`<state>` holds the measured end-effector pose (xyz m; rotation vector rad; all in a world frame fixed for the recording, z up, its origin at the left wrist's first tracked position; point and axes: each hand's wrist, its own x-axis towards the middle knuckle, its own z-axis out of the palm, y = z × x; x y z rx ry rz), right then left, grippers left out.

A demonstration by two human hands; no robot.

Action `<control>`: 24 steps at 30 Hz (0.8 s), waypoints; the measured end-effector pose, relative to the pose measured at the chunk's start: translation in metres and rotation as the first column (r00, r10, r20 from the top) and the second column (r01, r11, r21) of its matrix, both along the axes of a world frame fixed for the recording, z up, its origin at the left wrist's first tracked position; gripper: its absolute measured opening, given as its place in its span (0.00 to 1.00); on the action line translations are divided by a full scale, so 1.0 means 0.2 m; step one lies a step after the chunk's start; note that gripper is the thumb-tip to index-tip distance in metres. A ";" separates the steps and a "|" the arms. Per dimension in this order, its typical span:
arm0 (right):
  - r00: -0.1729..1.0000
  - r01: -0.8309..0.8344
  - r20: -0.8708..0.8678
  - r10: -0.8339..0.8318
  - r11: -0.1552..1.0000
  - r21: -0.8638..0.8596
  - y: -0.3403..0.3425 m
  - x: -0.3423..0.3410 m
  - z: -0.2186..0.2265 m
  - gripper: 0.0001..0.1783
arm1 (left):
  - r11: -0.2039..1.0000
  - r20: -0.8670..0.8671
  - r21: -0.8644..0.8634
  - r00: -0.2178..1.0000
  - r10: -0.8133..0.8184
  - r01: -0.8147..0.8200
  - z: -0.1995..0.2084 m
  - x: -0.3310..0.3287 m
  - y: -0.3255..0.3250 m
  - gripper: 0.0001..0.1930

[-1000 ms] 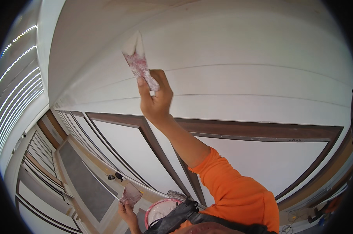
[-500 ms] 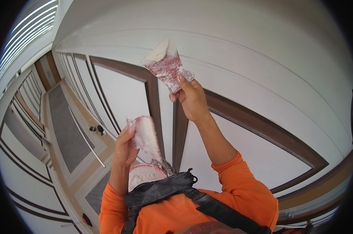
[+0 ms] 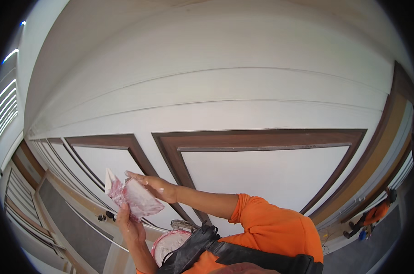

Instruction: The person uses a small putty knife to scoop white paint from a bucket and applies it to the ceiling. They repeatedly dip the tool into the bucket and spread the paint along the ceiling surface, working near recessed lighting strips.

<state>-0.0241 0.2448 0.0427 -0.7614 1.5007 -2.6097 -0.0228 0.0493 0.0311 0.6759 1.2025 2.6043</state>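
Close together at lower left are two pinkish-red, putty-smeared scrapers. My left hand (image 3: pixel 133 232) is closed on the wider scraper (image 3: pixel 145 201), thumb on its near side. My right hand (image 3: pixel 157 186) reaches across from the right with its fingers behind that blade. It holds the other scraper (image 3: pixel 110 183), whose white-coated end points up at the left; the grip is partly hidden by the wider blade. Below my hands, against my front, a round tub with a pink rim (image 3: pixel 155 242) contains white putty (image 3: pixel 170 244). A grey, crusted object (image 3: pixel 183 224) stands beside the tub.
A white wall (image 3: pixel 225 114) with brown-framed panels (image 3: pixel 262 138) fills the far side. Dark grey flooring (image 3: pixel 79 228) runs along the left, with small dark items (image 3: pixel 107 216) on it. Another person in orange (image 3: pixel 378 212) is at the far right.
My right hand has come down and left from high in front of the wall, bringing its scraper beside the left one. My left hand has moved lower and left. The view has turned right.
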 end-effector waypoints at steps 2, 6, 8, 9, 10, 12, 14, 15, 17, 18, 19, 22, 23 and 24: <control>0.967 0.250 -0.089 -0.239 0.959 0.135 0.19 0.03 0.11 0.39 | 1.000 -0.005 -0.001 1.000 0.008 -0.008 -0.03 -0.04 -0.07 0.22; -0.063 0.998 -0.768 -0.637 -0.035 -0.052 0.65 0.48 0.65 0.38 | 0.992 0.044 -0.022 0.991 0.126 -0.125 -0.16 -0.05 -0.36 0.24; -0.673 0.594 -0.737 -0.068 -0.642 -0.484 0.91 0.74 0.96 0.37 | 0.992 0.062 -0.017 0.990 0.127 -0.126 -0.22 -0.05 -0.48 0.23; -0.756 0.348 -0.641 0.130 -0.751 -0.562 1.05 0.87 1.09 0.37 | 0.993 0.069 -0.013 0.990 0.122 -0.121 -0.25 -0.06 -0.55 0.23; -0.781 0.191 -0.589 0.208 -0.818 -0.542 1.19 1.01 1.21 0.38 | 0.989 0.142 -0.065 0.980 0.140 -0.132 -0.29 -0.10 -0.60 0.26; -0.772 0.087 -0.586 0.247 -0.872 -0.482 1.28 1.11 1.35 0.40 | 0.995 0.130 -0.048 0.987 0.095 -0.089 -0.32 -0.06 -0.65 0.28; -0.717 0.149 -0.672 0.186 -0.901 -0.408 1.31 1.16 1.41 0.42 | 0.997 0.111 -0.048 0.992 0.063 -0.058 -0.32 -0.08 -0.65 0.28; -0.707 0.243 -0.689 0.162 -0.859 -0.452 1.32 1.13 1.43 0.42 | 0.997 0.097 -0.048 0.994 0.058 -0.054 -0.32 -0.10 -0.63 0.29; -0.680 0.457 -0.728 0.085 -0.727 -0.512 1.30 0.92 1.43 0.43 | 0.995 0.083 -0.055 0.993 0.083 -0.078 -0.33 -0.09 -0.68 0.28; -0.655 0.493 -0.750 0.095 -0.698 -0.519 1.29 0.88 1.43 0.41 | 0.995 0.081 -0.064 0.993 0.084 -0.079 -0.32 -0.10 -0.67 0.28; -0.629 0.526 -0.769 0.113 -0.667 -0.528 1.25 0.85 1.42 0.41 | 0.995 0.078 -0.067 0.994 0.082 -0.077 -0.32 -0.10 -0.67 0.28; -0.310 0.849 -0.945 0.102 -0.417 -0.323 1.03 0.74 1.27 0.37 | 0.994 0.136 -0.059 0.986 0.095 -0.087 -0.32 -0.14 -0.56 0.28; -0.245 0.878 -0.943 0.225 -0.362 -0.314 0.96 0.68 1.22 0.34 | 0.993 0.124 -0.057 0.986 0.112 -0.105 -0.33 -0.11 -0.58 0.28; -0.305 0.874 -0.924 0.231 -0.319 -0.368 0.92 0.66 1.20 0.28 | 0.992 0.113 -0.050 0.987 0.117 -0.111 -0.34 -0.09 -0.58 0.27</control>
